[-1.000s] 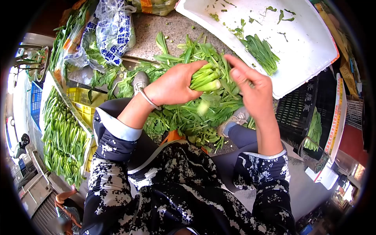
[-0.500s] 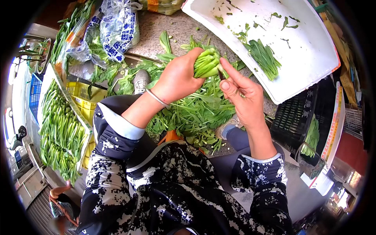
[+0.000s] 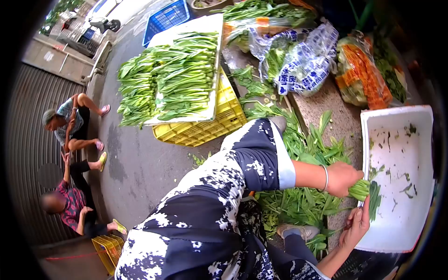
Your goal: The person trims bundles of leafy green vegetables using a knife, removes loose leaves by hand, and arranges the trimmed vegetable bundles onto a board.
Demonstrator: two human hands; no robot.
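Observation:
My left hand (image 3: 344, 178), with a bangle at its wrist, is closed around a bunch of green leafy stems (image 3: 359, 190). The cut stem ends face my right hand (image 3: 357, 226), whose fingers pinch a small knife (image 3: 360, 204), mostly hidden, against those ends. Both hands are at the near side of a white foam box (image 3: 396, 238). Inside the box a small bunch of greens (image 3: 374, 200) lies beside scattered leaf scraps. Loose leaves and trimmings (image 3: 298, 205) cover the ground below my hands.
A white foam tray (image 3: 156, 39) of neatly laid greens rests on a yellow crate (image 3: 200, 133). Bagged vegetables (image 3: 305, 65) lie at the back, with a blue crate (image 3: 165, 21) beyond the tray. Two people (image 3: 70, 126) sit by a corrugated shutter (image 3: 28, 154) at left.
The view has swung left, bringing the tray, the street and two seated people further in. My hands now appear at the right, still on the bunch and the knife.

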